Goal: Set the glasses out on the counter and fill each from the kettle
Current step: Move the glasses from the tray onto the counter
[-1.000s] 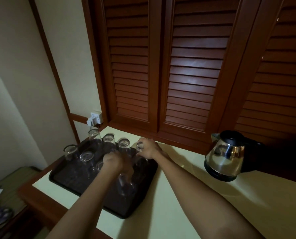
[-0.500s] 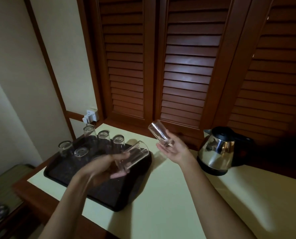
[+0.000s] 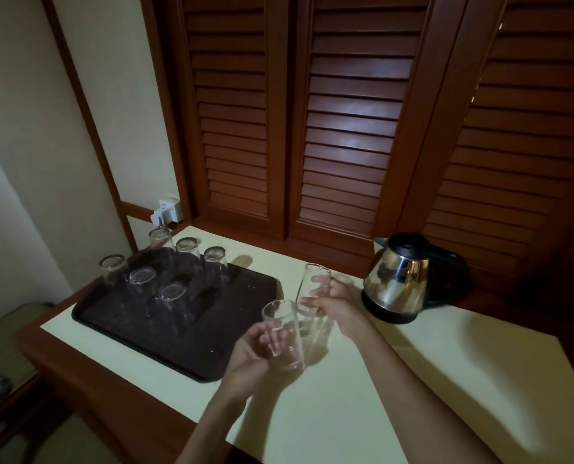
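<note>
Two clear glasses, upright with mouths up, are just right of the tray (image 3: pixel 232 333). My left hand (image 3: pixel 255 349) curls round the near glass (image 3: pixel 283 329); my right hand (image 3: pixel 340 304) wraps the far glass (image 3: pixel 314 286). The pale counter (image 3: pixel 412 380) lies directly below; contact is unclear. The kettle (image 3: pixel 399 283) stands farther right of the tray, nearest my right hand. Six upturned glasses (image 3: pixel 171 293) remain on the tray. Louvred doors (image 3: pixel 345 128) stand behind.

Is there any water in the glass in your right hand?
Empty. The tall clear drinking glass that the right hand grips upright shows no water line; it looks clear from rim to base.
</note>
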